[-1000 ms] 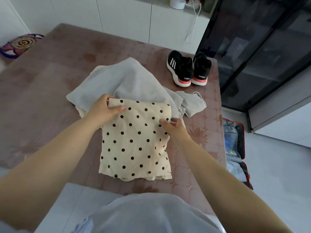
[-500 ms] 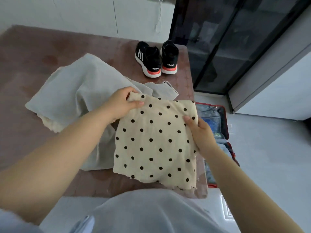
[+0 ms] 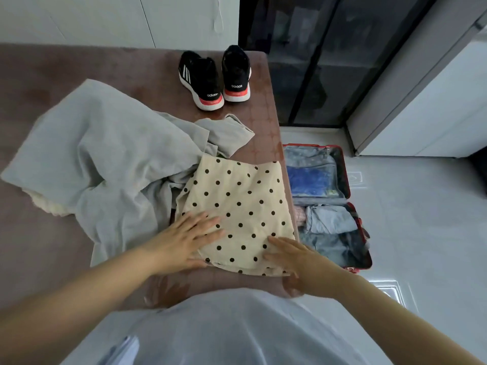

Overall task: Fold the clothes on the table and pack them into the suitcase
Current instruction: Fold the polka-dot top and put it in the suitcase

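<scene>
A folded cream garment with black polka dots (image 3: 237,204) lies at the table's right front corner. My left hand (image 3: 184,238) rests flat on its near left part, fingers straight and spread. My right hand (image 3: 287,255) lies flat on its near right corner, at the table edge. A crumpled grey garment (image 3: 105,154) spreads over the table to the left, partly under the dotted piece. On the floor to the right lies an open red suitcase (image 3: 345,175) with folded grey and blue clothes inside.
A pair of black sneakers (image 3: 214,77) stands at the table's far right corner. The brown table (image 3: 39,246) extends left. Dark glass doors (image 3: 316,61) and a white cabinet (image 3: 434,101) stand beyond the suitcase. Pale floor tiles lie to the right.
The dotted garment went from held in the air by its upper corners to lying on the table's right corner. Both hands let go and now rest flat on it.
</scene>
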`<state>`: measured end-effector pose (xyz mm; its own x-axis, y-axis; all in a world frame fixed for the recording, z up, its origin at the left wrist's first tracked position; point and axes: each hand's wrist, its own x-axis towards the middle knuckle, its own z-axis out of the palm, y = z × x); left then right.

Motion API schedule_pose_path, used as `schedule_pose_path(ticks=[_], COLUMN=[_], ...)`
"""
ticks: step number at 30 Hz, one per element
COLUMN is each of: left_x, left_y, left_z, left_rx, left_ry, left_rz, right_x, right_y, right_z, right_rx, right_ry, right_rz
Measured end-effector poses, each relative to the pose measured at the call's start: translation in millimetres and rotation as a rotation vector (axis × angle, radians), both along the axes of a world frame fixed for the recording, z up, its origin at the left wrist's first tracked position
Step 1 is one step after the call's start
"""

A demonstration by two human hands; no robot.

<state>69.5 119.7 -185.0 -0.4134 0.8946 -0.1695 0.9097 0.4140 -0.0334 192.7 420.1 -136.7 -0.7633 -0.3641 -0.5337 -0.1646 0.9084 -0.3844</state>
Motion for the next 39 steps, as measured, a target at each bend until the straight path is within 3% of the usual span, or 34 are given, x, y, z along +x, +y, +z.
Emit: schedule_pose_path(ticks=[4,7,13,17,21,25,27,29,32,34,37,39], left_x=[-11,-14,-19,-17,-12,-4,2,2,-11,-28,-50,-56], left_y=[-14,-19,-25,-18,-26,-32,-30,-34,-35,-28,-1,19], left_z=[4,7,5,14,15,16,29,45,77,85,75,60], left_rx=[-0.059,-0.147,-0.107,-0.168,0.127,0.147,0.095,0.061,0.193,0.331,0.625,0.676], left_ry=[-0.003,-0.113,-0.16,-0.198,-0.166,-0.122,-0.301,-0.621,-0.993,-1.052,-0.91,-0.782], left_rz=[0.023,0.078,0.131,0.179,0.097,0.106,0.243,0.423,0.578,0.731,1.089,1.277], right_x=[-13,-18,-39,-42,-48,-47,-46,-50,-67,-86,-112,-122], right_y=[19,27,19,27,28,16,18,20,18,13,5,5], right_z=[5,-3,-12,-13,11,39,41,47,50,39,12,-9], right_rx=[-0.019,0.05,0.018,-0.18,-0.254,-0.347,-0.304,-0.341,-0.41,-0.378,-0.303,-0.214], right_ry=[0.035,0.27,0.431,0.4,0.195,0.085,0.051,0.014,0.053,0.135,0.167,0.148], right_rz=[0.083,0.283,0.389,0.135,-0.326,-0.417,-0.392,-0.449,-0.66,-0.849,-0.955,-0.953])
